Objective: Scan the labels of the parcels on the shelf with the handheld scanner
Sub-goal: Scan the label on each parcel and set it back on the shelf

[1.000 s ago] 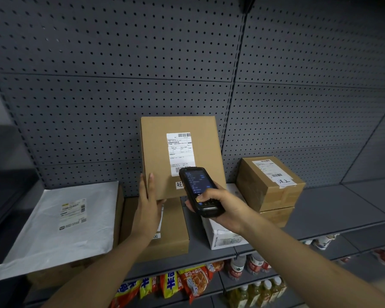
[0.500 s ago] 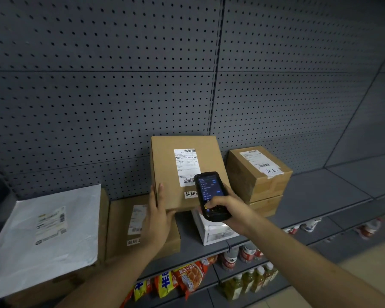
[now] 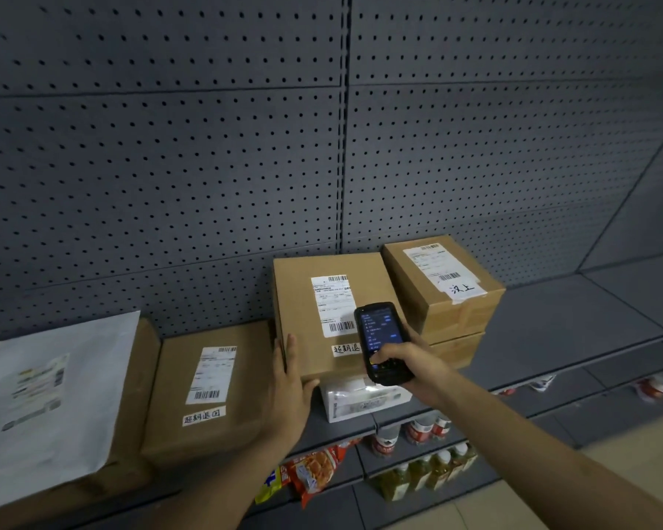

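Observation:
My right hand [image 3: 410, 367] grips a black handheld scanner [image 3: 379, 344], its lit screen facing me, in front of a flat cardboard parcel [image 3: 303, 319] with a white label [image 3: 332, 306]. That parcel lies tilted on a white box [image 3: 360, 401], and my left hand [image 3: 289, 392] holds its lower left edge. To the left lies another labelled cardboard parcel [image 3: 211, 388]. A white mailer bag [image 3: 50, 399] rests on a box at far left. To the right stand two stacked cardboard boxes [image 3: 448, 296], the upper one labelled.
The grey shelf [image 3: 575, 330] runs on to the right of the boxes. A grey pegboard wall [image 3: 245, 166] stands behind. Snack packets [image 3: 311, 472] and drink bottles [image 3: 425, 468] fill the lower shelves.
The held parcel has come down from upright to lying tilted on the white box. My view has swung left and lower, so the left parcel's label now shows fully.

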Demonstrator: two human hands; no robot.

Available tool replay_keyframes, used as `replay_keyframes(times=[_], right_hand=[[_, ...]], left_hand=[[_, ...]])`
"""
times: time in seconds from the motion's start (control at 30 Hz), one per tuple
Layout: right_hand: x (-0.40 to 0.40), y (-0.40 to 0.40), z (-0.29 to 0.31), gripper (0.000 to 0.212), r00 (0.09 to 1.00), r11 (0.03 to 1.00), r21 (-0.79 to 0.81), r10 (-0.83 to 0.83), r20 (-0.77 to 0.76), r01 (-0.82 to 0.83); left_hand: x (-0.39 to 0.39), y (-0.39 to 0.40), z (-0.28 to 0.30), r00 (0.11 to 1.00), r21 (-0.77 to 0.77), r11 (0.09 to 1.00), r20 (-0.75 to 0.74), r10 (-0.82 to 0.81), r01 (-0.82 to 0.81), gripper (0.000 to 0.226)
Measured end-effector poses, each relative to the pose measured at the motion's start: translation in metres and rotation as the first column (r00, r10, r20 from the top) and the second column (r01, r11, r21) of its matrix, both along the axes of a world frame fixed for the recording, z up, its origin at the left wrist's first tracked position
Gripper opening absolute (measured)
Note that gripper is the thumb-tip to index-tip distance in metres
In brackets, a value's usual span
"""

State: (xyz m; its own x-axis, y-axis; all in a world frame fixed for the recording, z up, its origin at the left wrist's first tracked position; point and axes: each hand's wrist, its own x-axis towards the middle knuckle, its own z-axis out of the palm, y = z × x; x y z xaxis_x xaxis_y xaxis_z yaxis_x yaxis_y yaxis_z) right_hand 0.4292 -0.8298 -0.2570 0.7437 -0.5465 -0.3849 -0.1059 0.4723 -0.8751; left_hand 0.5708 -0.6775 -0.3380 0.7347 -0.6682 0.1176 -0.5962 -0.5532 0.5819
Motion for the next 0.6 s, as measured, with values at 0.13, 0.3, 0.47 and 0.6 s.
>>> replay_keyframes(times=[0.13,0.3,0.47,0.6], right_hand=[[-0.003,-0.013,-0.008,0.068,0.999,0.999,0.018,0.03,-0.012,-0.03],[-0.002,-0.022,-0.018,0.082,0.999,0.999,0.042,0.036,-0.037,-0.035],[-0.004,-0.028,-0.024,0.079,0.996,0.996,0.037,0.079,-0.048,-0.078],[-0.005,-0.03,-0.025,0.077,0.994,0.995,0.036,0.098,-0.051,-0.096]], left_hand=[[-0.005,-0.011,-0.009,1.0,0.028,0.999,-0.016,0.024,-0.023,0.09],[-0.006,-0.022,-0.013,0.992,0.01,0.999,-0.118,0.052,-0.052,0.09],[0.0,-0.028,-0.01,0.984,0.0,1.0,-0.177,-0.013,0.013,0.089],[0.001,-0.03,-0.012,0.977,-0.038,0.999,-0.214,-0.012,0.004,0.094]])
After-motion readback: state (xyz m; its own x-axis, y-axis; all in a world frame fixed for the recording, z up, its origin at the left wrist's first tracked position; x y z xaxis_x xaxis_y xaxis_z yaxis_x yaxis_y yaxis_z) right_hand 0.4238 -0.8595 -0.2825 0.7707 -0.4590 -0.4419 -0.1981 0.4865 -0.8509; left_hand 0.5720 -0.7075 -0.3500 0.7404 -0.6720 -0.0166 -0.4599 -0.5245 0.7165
